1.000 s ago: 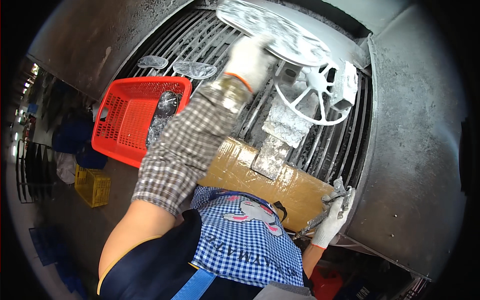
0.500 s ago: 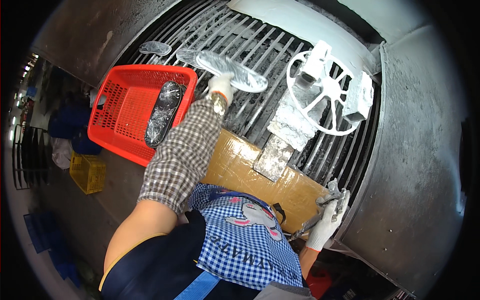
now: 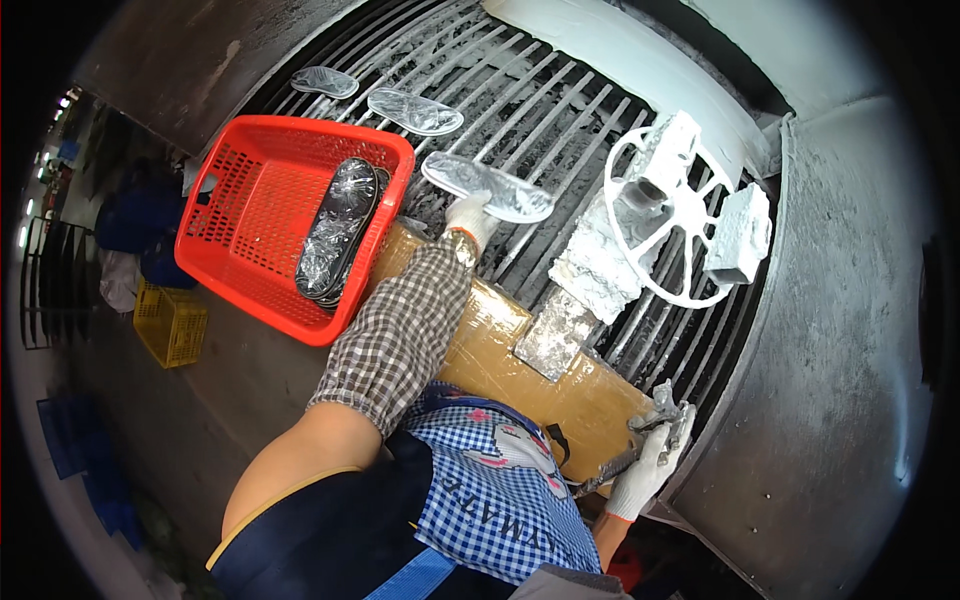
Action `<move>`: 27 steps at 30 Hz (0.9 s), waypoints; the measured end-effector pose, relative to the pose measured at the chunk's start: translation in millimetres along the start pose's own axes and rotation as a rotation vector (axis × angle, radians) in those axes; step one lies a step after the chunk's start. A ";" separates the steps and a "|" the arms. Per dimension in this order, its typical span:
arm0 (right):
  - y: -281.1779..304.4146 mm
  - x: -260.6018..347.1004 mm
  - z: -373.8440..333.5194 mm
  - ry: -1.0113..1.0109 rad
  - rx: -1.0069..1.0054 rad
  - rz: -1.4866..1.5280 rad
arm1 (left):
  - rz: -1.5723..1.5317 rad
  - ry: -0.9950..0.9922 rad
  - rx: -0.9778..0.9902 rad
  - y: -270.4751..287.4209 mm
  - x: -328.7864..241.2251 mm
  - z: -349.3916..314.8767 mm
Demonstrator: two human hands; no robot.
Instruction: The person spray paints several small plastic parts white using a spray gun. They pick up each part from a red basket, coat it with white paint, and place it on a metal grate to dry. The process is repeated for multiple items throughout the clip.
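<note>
My left hand, in a white glove, grips the near edge of a grey-white shoe sole over the metal bars; its fingertips are partly hidden by the sole. Beyond it, two more soles with a glossy, film-like surface, one in the middle and a smaller-looking one at the far left, lie on the bars. At lower right my gloved right hand is closed around a paint-crusted spray gun. Dark shoe soles in shiny clear film lie stacked in the red basket.
A white-coated spoked wheel with block-like pieces stands right of centre over the grate. Taped brown cardboard lines the near edge. A metal wall bounds the right. A yellow crate sits low at left.
My left hand has drawn its sole away from the middle one, which it overlapped; a gap now separates them. The view has shifted slightly. My right hand still grips the spray gun.
</note>
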State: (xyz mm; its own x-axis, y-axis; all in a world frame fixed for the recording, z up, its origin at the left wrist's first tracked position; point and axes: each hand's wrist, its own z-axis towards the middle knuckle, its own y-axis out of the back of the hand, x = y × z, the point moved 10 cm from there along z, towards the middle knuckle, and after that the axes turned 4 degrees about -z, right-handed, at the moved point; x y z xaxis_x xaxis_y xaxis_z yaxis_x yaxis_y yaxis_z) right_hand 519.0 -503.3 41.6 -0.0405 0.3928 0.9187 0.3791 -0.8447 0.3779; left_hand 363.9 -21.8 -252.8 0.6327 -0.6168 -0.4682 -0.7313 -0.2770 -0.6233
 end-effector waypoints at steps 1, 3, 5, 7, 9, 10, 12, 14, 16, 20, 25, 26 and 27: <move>-2.0 -0.4 0.6 -0.004 0.012 0.008 | 0.056 -0.020 0.049 -8.7 -1.9 3.7; -2.5 0.9 0.9 0.029 0.004 -0.043 | 0.148 0.089 0.010 -11.1 12.4 4.7; -1.9 7.1 3.5 0.117 -0.041 -0.157 | 0.297 0.239 -0.176 7.6 32.2 -12.6; -6.9 -0.6 4.1 0.045 0.007 -0.008 | 0.608 0.115 -0.277 16.5 25.8 -42.5; -9.6 -4.4 3.9 -0.004 0.018 0.059 | 0.551 0.024 -0.137 2.5 25.0 -73.6; -9.6 -4.9 3.9 -0.015 0.013 0.056 | 0.605 0.005 -0.048 -4.7 23.0 -90.4; -9.4 -3.0 3.8 -0.005 0.012 0.047 | 0.558 0.095 0.078 -11.2 19.8 -122.4; -9.4 2.0 4.3 0.049 0.018 0.034 | 0.563 -0.027 0.139 -19.4 -8.0 -155.0; -8.2 -1.0 6.4 0.037 0.022 0.009 | 0.548 -0.148 0.239 -30.0 -43.2 -186.3; -4.3 -2.4 8.1 0.095 0.004 -0.037 | 0.854 -0.508 0.225 -29.1 -146.4 -244.5; -1.0 -6.8 9.0 0.106 0.013 -0.004 | 1.602 -0.785 -0.199 -1.8 -266.6 -280.4; -0.2 -12.1 9.4 0.058 0.014 0.011 | 1.899 -0.748 -0.356 8.0 -281.7 -281.7; -0.7 -14.4 9.5 0.038 0.024 0.023 | 1.969 -0.671 -0.349 18.9 -288.8 -280.5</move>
State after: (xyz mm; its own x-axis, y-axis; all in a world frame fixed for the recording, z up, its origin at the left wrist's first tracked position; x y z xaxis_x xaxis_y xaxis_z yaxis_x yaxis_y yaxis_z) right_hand 528.2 -504.8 27.1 -0.0667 0.3586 0.9311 0.4023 -0.8443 0.3540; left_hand 95.9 -55.6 46.4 -0.9326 0.0758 -0.3528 -0.3439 0.1086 0.9327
